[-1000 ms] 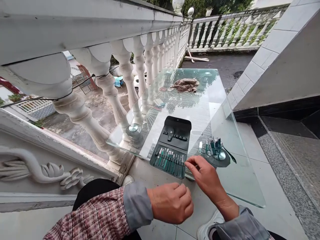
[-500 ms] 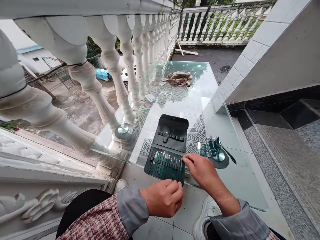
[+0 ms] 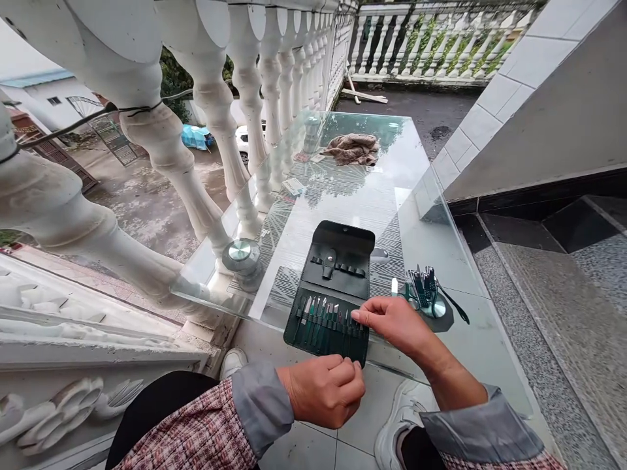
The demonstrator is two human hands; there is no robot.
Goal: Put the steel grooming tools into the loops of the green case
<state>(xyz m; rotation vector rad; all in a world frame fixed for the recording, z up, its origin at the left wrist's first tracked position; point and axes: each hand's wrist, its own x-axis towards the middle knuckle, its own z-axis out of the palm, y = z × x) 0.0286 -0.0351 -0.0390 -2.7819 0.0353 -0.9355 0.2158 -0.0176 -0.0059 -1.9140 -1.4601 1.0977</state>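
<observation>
An unfolded black tool case point(image 3: 337, 287) lies on the glass table's near edge. Elastic loops in its lower half hold a row of slim manicure tools point(image 3: 318, 316) with green handles; the loops of the upper half are bare around a snapped strap. My left hand point(image 3: 326, 391) is closed, its fingertips on the case's bottom edge at the right. Over the right end of the tool row, my right hand point(image 3: 392, 323) has thumb and forefinger pinched by a tool's tip. What sits between those fingertips is too small to tell. Several clippers and scissors point(image 3: 424, 290) are grouped right of this hand.
The glass table point(image 3: 343, 196) runs forward beside a white balustrade point(image 3: 176, 170). Upon it are a crumpled brown cloth point(image 3: 350, 149) and a small white packet point(image 3: 294, 187). Grey stone steps point(image 3: 553, 274) rise on the right. My white shoes point(image 3: 399, 418) are beneath the near edge.
My right hand has shifted from the case's right edge slightly left, onto the last tools of the row. My left hand keeps its place at the bottom edge. The view has tilted a little.
</observation>
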